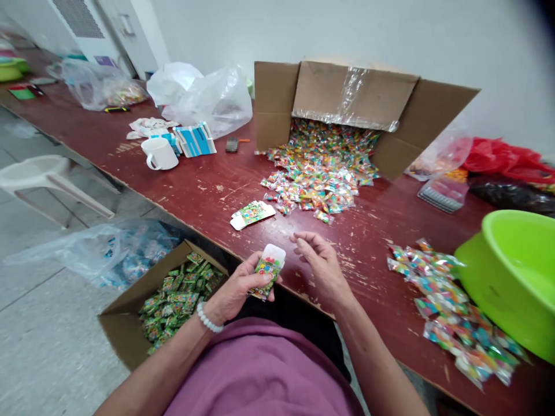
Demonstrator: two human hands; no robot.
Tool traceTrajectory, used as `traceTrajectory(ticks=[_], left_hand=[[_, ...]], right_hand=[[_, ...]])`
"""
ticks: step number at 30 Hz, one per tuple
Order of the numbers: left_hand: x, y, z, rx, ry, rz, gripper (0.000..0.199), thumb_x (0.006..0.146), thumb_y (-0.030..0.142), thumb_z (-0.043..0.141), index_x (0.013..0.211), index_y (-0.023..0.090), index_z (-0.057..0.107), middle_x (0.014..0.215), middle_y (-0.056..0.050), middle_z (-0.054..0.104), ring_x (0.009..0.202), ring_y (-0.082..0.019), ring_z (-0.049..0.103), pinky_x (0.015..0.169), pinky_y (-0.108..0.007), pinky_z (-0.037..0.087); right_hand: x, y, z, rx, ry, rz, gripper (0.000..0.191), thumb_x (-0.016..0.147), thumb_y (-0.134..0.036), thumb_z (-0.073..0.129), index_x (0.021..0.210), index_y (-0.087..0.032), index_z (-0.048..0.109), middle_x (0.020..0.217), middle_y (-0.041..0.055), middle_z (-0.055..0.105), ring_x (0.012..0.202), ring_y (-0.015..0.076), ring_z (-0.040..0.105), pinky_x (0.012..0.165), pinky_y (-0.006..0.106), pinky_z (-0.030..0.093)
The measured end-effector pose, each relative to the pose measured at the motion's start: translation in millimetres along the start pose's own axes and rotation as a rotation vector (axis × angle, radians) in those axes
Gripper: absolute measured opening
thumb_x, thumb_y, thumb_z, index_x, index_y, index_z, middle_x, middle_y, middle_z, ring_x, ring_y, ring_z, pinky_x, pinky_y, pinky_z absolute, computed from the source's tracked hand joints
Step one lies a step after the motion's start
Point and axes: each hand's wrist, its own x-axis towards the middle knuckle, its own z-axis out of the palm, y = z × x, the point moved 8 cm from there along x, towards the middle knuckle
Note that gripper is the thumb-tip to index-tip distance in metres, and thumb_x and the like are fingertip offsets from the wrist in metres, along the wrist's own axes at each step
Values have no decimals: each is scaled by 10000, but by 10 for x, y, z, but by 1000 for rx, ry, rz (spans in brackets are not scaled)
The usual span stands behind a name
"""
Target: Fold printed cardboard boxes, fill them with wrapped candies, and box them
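My left hand [243, 286], with a beaded bracelet on its wrist, holds a small green printed box [266, 274] upright over the table's front edge. The box's white flap stands up, and red and green bits show at its mouth. To the right, my right hand [318, 260] hovers over the table with fingers curled and thumb near the fingertips; whether anything small is between them cannot be made out. A flattened green-and-white box [252, 214] lies on the table beyond my hands. Behind it, a pile of small candy packets [321, 179] spills from a large cardboard box [355, 92].
More packets [451, 306] lie beside a green basin [511, 277] on the right of the red table [208, 196]. A carton of filled green boxes [177, 300] sits below at left. A white mug [162, 154], plastic bags [212, 98] and a white stool [52, 173] are farther left.
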Motion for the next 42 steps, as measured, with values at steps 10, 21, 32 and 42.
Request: traceTrajectory(ticks=[10, 21, 32, 42], left_hand=[[22, -86, -22, -31, 166, 16, 399, 864, 503, 634, 972, 131, 729, 756, -71, 699, 607, -169, 616, 501, -266, 527], [-7, -181, 28, -171, 189, -195, 546, 823, 656, 620, 970, 138, 710, 747, -87, 719, 445, -141, 592, 420, -265, 504], [26, -136, -52, -9, 266, -46, 561, 845, 672, 567, 946, 146, 734, 766, -76, 719, 559, -161, 607, 455, -262, 517], [95, -395, -30, -455, 236, -250, 326, 840, 473, 670, 829, 147, 678, 682, -28, 670, 501, -134, 585, 497, -264, 490]], right_hand=[[-224, 262, 406, 102, -246, 72, 294, 811, -447, 743, 997, -229, 676, 806, -5, 674, 576, 112, 572, 541, 237, 472], [-224, 53, 327, -222, -298, -131, 227, 896, -429, 648, 893, -230, 757, 859, 56, 747, 663, 181, 665, 631, 309, 533], [-80, 191, 350, -38, -230, 155, 218, 713, -378, 768, 740, -175, 693, 606, 8, 683, 479, 134, 597, 472, 246, 470], [-477, 101, 474, -613, -337, -379, 538, 813, -363, 741, 1314, -275, 562, 1308, 112, 597, 1186, 304, 567, 1004, 482, 469]])
